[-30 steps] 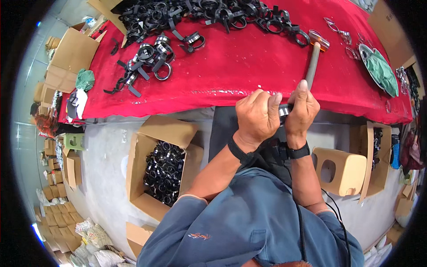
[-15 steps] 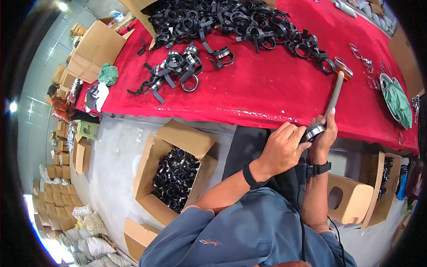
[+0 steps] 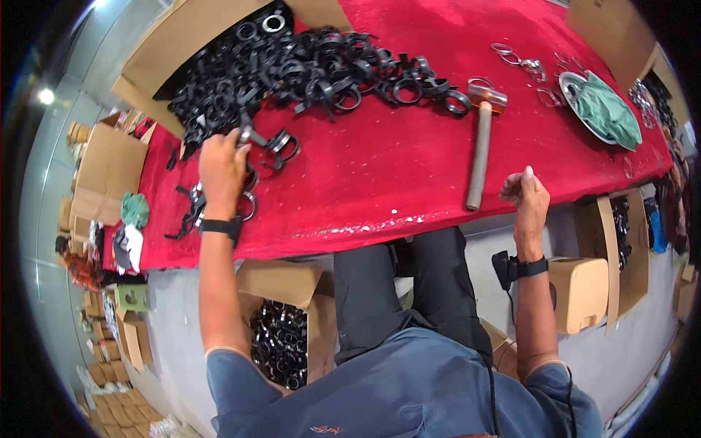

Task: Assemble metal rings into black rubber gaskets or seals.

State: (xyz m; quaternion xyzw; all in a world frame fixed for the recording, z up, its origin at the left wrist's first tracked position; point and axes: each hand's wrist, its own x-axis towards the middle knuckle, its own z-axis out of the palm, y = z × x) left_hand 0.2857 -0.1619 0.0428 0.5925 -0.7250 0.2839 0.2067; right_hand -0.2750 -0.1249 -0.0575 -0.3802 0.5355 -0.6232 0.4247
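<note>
My left hand [image 3: 221, 171] reaches over the left part of the red-covered table. Its fingers pinch a black ring with a shiny metal band [image 3: 249, 136], partly hidden and blurred. Beside it lies another black ring with a strap-like tab [image 3: 283, 148], and several more sit partly under my wrist. My right hand [image 3: 527, 198] hovers by the table's front edge, fingers loosely curled and thumb apart, with nothing visible in it. To its left a mallet [image 3: 479, 157] with an orange-and-metal head and a grey handle lies on the cloth, touched by neither hand.
A heap of black rings [image 3: 292, 77] spills from a tipped cardboard box [image 3: 157, 69]. Metal rings [image 3: 533, 67] and a tray with green cloth [image 3: 603, 109] sit at the right. Below the table stand an open box of black rings [image 3: 281, 279] and a tan stool [image 3: 579, 292].
My left hand has swung far left to the small group of rings, away from my right hand. The right hand has moved slightly lower and no longer touches the mallet's handle.
</note>
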